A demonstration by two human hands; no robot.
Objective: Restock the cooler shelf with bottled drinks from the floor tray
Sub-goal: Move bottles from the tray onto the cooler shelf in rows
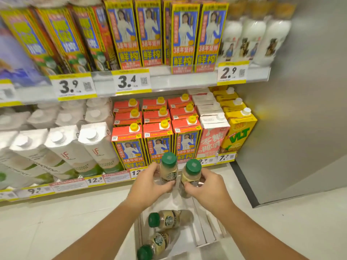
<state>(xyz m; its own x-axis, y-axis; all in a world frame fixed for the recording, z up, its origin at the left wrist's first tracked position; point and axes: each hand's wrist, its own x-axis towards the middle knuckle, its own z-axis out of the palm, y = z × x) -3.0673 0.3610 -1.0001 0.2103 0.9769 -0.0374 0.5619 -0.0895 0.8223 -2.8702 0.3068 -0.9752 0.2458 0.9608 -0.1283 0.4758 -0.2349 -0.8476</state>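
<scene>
A person is standing at a store shelf of drink cartons, both arms reaching forward. The left hand is gripping an upright green-capped coffee bottle, fingers wrapping around its body. The right hand is gripping a second matching bottle the same way, just beside the first. Both are being held above a white floor tray, where two more bottles, one nearer the shelf and one at the near end, are lying on their sides. Red and yellow cartons are filling the lower shelf behind.
</scene>
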